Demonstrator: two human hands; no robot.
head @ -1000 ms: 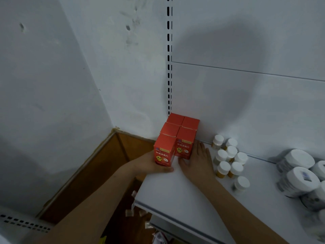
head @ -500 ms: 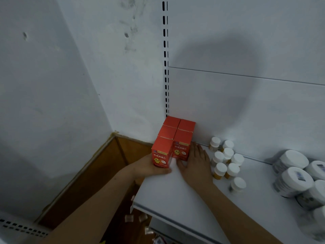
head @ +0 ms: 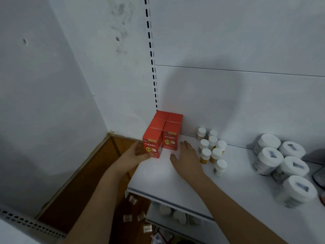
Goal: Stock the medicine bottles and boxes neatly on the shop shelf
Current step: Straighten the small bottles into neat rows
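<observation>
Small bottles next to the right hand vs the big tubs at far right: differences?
The small bottles stand upright in a tight cluster; the big tubs lean and sit loosely. The small bottles have orange bodies and plain white caps; the big tubs are far wider, with white bodies and a label on most lids. Both sit on the white shelf.

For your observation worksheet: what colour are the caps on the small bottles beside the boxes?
White caps on the small bottles, seen in the head view.

White walls (head: 52, 85) meet in a corner at left, smudged with dark marks. A slotted black upright (head: 151, 55) runs down the white back panel (head: 246, 103). Brown wooden floor (head: 84, 182) lies below, dimly lit.
</observation>
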